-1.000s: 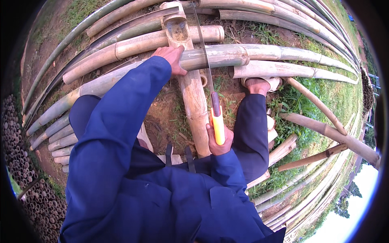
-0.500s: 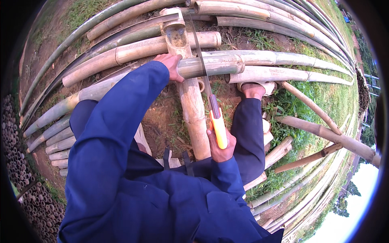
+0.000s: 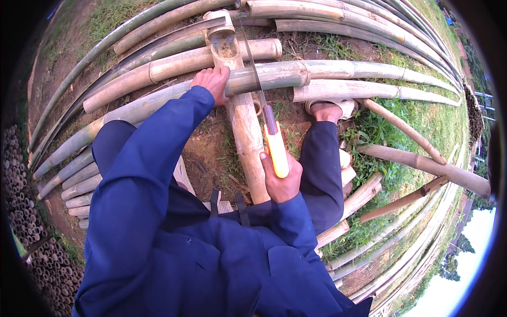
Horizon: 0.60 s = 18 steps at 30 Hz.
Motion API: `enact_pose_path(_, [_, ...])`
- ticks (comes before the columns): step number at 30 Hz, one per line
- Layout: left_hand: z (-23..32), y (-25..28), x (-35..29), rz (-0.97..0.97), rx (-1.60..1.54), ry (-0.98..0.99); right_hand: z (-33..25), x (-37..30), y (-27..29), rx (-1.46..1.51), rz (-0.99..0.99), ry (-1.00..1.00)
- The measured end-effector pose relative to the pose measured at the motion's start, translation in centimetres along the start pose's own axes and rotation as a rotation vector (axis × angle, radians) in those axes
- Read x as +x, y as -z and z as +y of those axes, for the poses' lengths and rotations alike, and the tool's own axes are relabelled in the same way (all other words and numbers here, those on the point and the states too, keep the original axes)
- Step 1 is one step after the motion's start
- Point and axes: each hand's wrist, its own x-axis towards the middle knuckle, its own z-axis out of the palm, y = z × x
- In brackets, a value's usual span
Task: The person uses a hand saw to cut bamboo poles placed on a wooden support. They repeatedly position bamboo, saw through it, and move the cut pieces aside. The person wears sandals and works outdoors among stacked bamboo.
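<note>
A long bamboo pole [image 3: 269, 77] lies crosswise over an upright-running bamboo support [image 3: 246, 132] that has a cut-out hollow near its far end. My left hand [image 3: 213, 84] is closed over the pole, just left of the support. In my right hand [image 3: 283, 178] is the yellow-and-white handle of a hand saw [image 3: 275, 149]. Its long thin blade crosses the pole a little right of the support, with the tip pointing away from me. Whether the blade has cut into the bamboo, I cannot tell.
More bamboo poles [image 3: 296, 9] lie at the far side and along the left. My right foot, in a sandal [image 3: 346, 108], stands beside the pole. Leaning poles [image 3: 428, 170] cross at the right. Many stacked bamboo ends [image 3: 50, 274] show at lower left.
My right hand and the saw have moved forward, away from me, and slightly left. My left hand stays on the pole. The whole view has shifted slightly.
</note>
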Motion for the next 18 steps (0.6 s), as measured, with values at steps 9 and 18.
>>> enact_pose_path(9, [-2.0,2.6,3.4,-0.318,-0.137,0.012,-1.6,-5.0,3.2,-0.008,-0.013,-0.025])
enact_pose_path(18, [-4.5,1.5,4.6,-0.307,-0.325,-0.033,-1.7,-9.2,5.8,-0.141,0.011,0.014])
